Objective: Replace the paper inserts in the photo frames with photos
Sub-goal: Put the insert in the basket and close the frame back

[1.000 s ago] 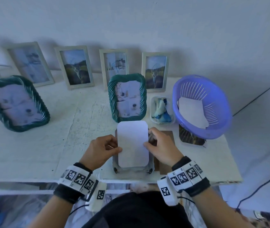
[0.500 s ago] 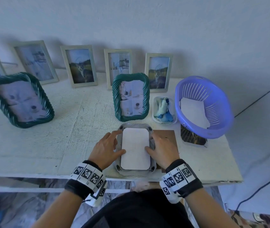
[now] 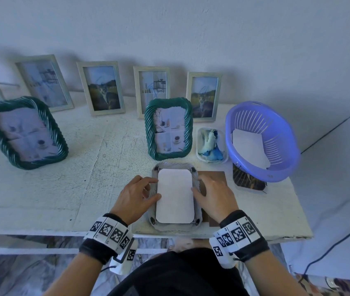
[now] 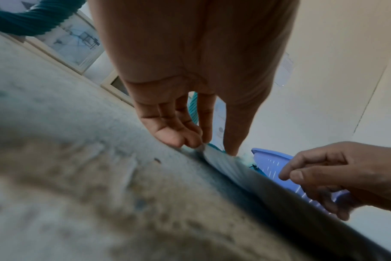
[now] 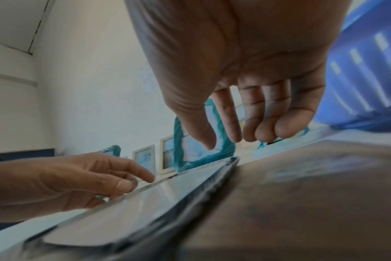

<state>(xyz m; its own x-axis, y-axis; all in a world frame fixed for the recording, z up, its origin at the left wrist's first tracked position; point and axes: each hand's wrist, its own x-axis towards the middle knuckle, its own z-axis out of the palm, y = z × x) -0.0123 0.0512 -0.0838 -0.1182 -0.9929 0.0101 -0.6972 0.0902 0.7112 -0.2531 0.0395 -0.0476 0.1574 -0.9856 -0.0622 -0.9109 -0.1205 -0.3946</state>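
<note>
A grey-backed photo frame (image 3: 175,165) lies face down at the table's front edge. A white sheet (image 3: 175,195) with rounded corners lies flat in its back opening, also seen as the pale sheet (image 5: 145,203) in the right wrist view. My left hand (image 3: 148,189) rests on the frame's left side, its thumb touching the sheet's edge and its fingertips (image 4: 190,139) down on the rim. My right hand (image 3: 204,189) lies on the right side with relaxed fingers (image 5: 252,130), thumb at the sheet's right edge. A brown backing board (image 3: 214,175) lies partly under that hand.
A purple basket (image 3: 285,150) holding white sheets (image 3: 248,148) stands at the right, over a dark photo (image 3: 246,180). A small tray (image 3: 223,135) holds blue-white cloth. Two green rope frames (image 3: 168,103) (image 3: 23,165) stand behind, and several pale frames (image 3: 101,88) lean on the wall.
The white sheet, held up between both hands a second ago, now lies flat in the frame's back. Both hands have let go of it and spread out beside it.
</note>
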